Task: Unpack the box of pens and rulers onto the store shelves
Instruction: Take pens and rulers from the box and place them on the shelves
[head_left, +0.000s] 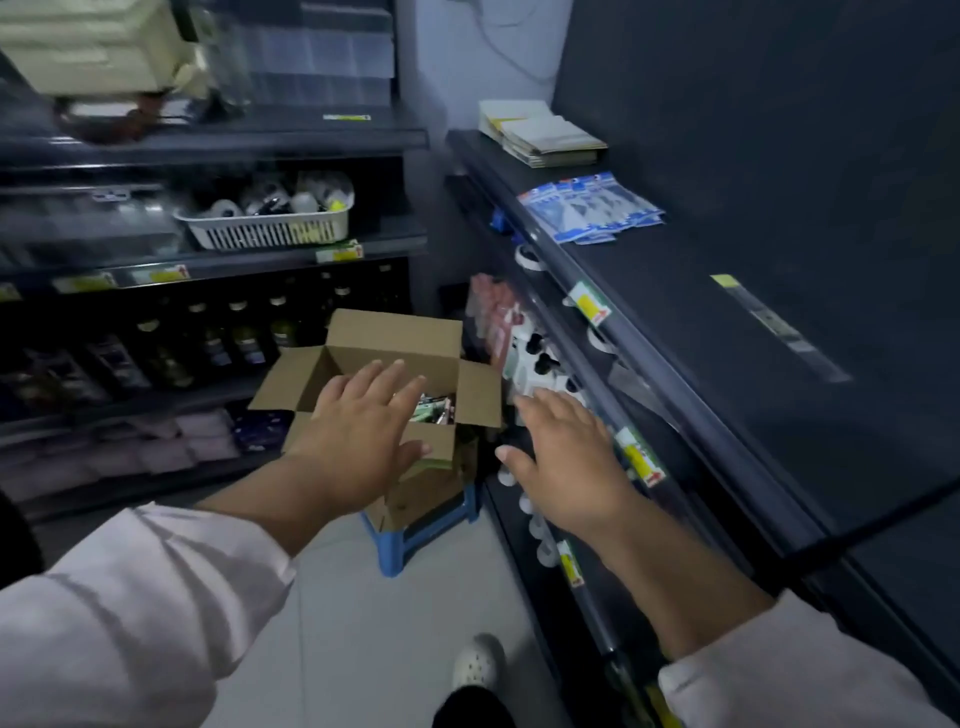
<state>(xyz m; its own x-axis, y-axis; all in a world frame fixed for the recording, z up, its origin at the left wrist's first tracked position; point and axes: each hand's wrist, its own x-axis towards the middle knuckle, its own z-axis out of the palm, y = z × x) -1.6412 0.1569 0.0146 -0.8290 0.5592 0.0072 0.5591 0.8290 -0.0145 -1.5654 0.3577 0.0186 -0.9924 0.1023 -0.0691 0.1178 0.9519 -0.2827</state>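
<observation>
Box (395, 340) on the stool, flaps open
Left hand (363, 421) and right hand (566, 457) are spread, holding nothing; packs (434, 408) inside look light and slick, best pinched from above.

Dim store aisle. A pale floor (363, 623) lies below my left fingers (384, 376), with a blue stool (400, 545) under them. Dark shelves (260, 140) rise beyond them. A dark shelf unit (675, 338) runs just right of my right fingers (556, 410). A pale wall (452, 62) shows far ahead.

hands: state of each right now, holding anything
Left hand: open, fingers straight, above the open brown cardboard box, holding nothing.
Right hand: open, holding nothing.
</observation>
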